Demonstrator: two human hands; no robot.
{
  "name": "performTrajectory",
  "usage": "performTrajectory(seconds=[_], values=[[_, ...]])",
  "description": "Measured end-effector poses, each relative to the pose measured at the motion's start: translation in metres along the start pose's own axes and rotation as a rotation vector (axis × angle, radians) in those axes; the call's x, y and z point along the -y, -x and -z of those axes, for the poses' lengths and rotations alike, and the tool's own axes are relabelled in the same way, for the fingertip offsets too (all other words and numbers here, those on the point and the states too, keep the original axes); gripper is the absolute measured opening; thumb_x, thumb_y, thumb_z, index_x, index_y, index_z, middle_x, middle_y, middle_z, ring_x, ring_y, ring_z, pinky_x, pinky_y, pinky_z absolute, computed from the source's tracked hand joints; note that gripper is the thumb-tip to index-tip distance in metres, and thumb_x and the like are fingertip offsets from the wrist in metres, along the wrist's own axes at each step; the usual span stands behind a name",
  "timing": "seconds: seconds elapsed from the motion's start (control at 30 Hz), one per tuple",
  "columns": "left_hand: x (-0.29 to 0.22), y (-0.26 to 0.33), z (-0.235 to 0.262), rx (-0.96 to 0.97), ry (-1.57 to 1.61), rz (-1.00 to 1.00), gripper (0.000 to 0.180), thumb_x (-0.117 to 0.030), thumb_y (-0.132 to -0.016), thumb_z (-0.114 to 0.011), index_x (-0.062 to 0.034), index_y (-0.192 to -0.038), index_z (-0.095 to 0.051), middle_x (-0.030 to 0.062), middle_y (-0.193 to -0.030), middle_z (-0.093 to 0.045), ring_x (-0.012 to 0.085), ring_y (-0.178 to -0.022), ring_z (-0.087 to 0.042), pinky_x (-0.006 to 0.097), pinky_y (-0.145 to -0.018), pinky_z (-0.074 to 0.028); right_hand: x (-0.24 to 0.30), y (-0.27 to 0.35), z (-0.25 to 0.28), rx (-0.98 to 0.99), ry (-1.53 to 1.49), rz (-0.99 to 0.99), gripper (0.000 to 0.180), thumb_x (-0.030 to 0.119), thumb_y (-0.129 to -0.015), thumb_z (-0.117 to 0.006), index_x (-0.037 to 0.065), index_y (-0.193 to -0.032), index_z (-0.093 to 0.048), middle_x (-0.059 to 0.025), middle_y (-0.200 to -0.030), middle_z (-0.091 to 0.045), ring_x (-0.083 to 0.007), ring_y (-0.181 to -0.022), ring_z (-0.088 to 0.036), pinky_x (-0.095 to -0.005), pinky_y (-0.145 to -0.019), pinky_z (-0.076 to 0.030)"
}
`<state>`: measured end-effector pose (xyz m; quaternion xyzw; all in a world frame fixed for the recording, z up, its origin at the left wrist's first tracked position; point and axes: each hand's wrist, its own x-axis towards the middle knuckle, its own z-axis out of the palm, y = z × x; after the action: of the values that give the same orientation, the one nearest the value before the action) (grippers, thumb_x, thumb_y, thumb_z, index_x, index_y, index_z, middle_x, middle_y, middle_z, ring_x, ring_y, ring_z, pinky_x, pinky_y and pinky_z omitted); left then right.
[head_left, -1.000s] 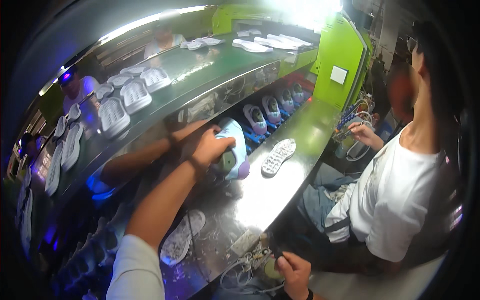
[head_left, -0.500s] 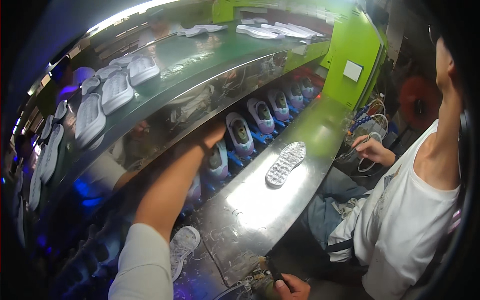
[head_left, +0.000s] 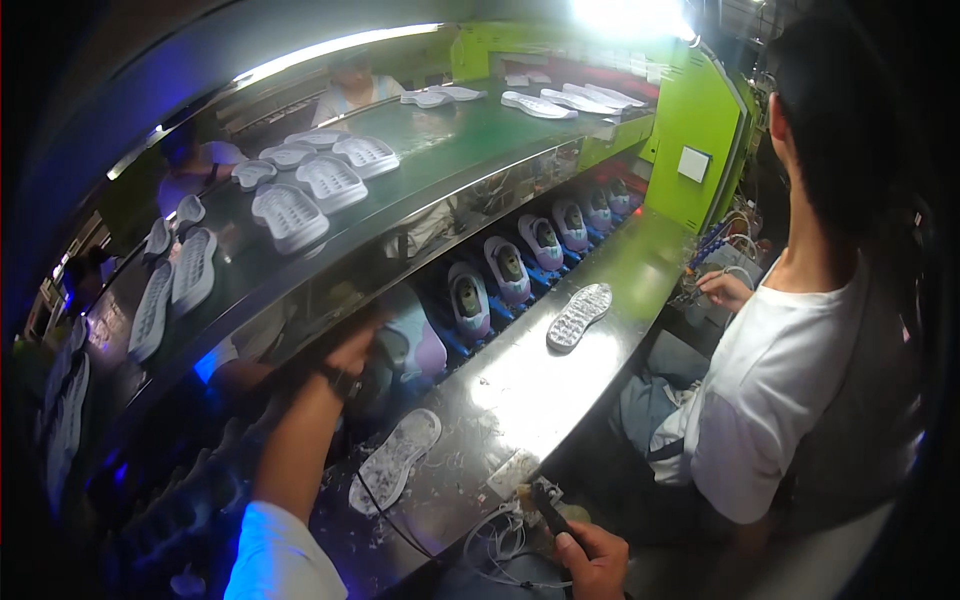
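Pale blue and purple, a shoe upper [head_left: 412,328] stood just to the right of the left hand [head_left: 352,352], well forward and to the left of the right hand [head_left: 597,557]; the left was clearly the nearer of the two. Its purple part lay on the side away from the left hand, over the edge of the metal ledge [head_left: 520,395]. Blur and shadow kept me from telling exactly how its long axis ran.

The left hand's fingers were at the upper's near side, partly lost in dark and motion blur, so how far they were open, and whether they gripped it or only touched it, I could not tell. The right hand was closed around the black handle of a brush [head_left: 548,508], whose tan tip pointed forward and left, away from the fingers.

Between the hands, nearer the left, a patterned sole [head_left: 398,460] lay slantwise on the ledge. Another pale sole [head_left: 580,318] lay well ahead of the right hand. Beyond the left hand, to its right, stood a row of similar uppers [head_left: 468,300].
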<state>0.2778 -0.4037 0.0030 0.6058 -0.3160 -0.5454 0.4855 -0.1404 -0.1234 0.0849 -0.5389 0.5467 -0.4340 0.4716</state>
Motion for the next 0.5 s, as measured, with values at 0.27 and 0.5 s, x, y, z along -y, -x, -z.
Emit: performTrajectory(seconds=[0.27,0.5], values=[[0.043,0.326,0.041,0.050,0.864,-0.083,0.045,-0.031,-0.096,-0.067,-0.0043,-0.132,-0.061,0.0078,-0.119,-0.071,0.0250,-0.111,-0.069,0.043,-0.096,-0.056,0.011,0.040,-0.039,0.318,-0.190,-0.091,0.027,0.014,-0.100,-0.071,-0.007,-0.118,-0.071,-0.0024,-0.085,-0.071,-0.0059,-0.078,-0.062,-0.0219,-0.069,-0.048],[0.090,0.453,0.101,-0.485,-0.156,-0.442,0.076,-0.036,-0.075,-0.090,-0.0044,-0.135,-0.056,0.0074,-0.121,-0.065,0.0198,-0.110,-0.064,0.042,-0.095,-0.055,-0.002,0.060,-0.093,0.467,-0.011,0.051,0.027,0.019,-0.097,-0.076,-0.005,-0.109,-0.073,-0.0032,-0.072,-0.066,-0.0061,-0.061,-0.059,-0.0262,-0.054,-0.046]])
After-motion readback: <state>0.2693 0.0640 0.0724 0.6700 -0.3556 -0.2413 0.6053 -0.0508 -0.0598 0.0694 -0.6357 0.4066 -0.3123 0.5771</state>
